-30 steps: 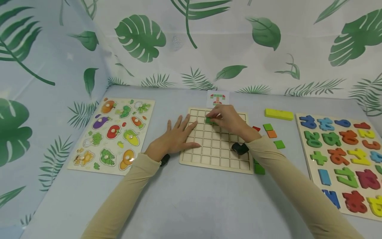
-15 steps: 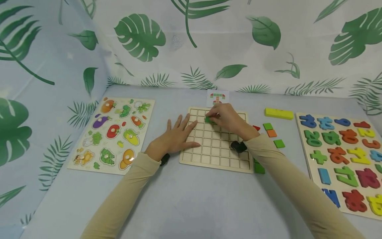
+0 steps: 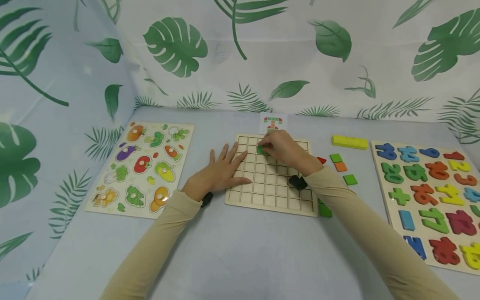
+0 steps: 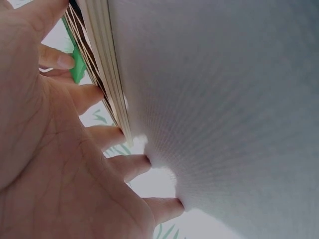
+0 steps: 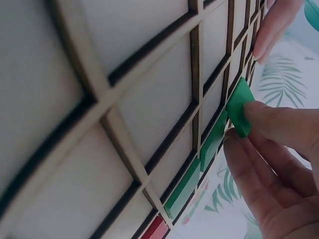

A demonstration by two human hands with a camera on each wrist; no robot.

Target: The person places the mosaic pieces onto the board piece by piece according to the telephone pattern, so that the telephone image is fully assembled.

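Pinching the tilted green tile [image 5: 237,106] over the far part of the grid board [image 3: 258,199], my right grip [image 3: 283,148] closed to its width, I judge it light, stiff, best held by its edges, my left grip [image 3: 217,173] spread empty at the board's left edge.

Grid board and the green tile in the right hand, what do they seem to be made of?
Grid board: probably plywood, pale and matte, since the left wrist view shows layered lines along its edge. Green tile: perhaps painted wood, judging by its smooth, even colour, though plastic is possible.
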